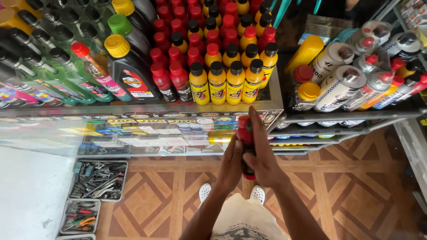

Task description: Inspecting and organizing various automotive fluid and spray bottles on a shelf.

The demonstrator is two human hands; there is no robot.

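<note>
In the head view, both hands meet low in the middle of the frame around a small red plastic bottle with a red cap (246, 146), held upright in front of a glass-topped display counter (133, 116). The left hand (231, 166) presses flat against the bottle's left side, fingers stretched upward along it. The right hand (262, 153) wraps the bottle from the right, its fingers reaching up past the cap, so the bottle is gripped between the two hands. Only the cap, a strip of the body and the base show between them.

On the counter top just beyond the hands stand rows of yellow plastic bottles with black caps (227, 82), and next to them, to the left, rows of red plastic bottles with red caps (171, 80). Further left are dark oil bottles with yellow and green caps (126, 66) and green bottles with black nozzles (53, 75). On the shelf unit to the right lie white and grey spray cans (340, 86) on their sides.

Below, the floor is brown patterned tile (356, 186). Two grey trays of metal hand tools (98, 179) sit on the floor at the left. The person's white perforated shoes (231, 193) show beneath the hands, near the counter's foot.
</note>
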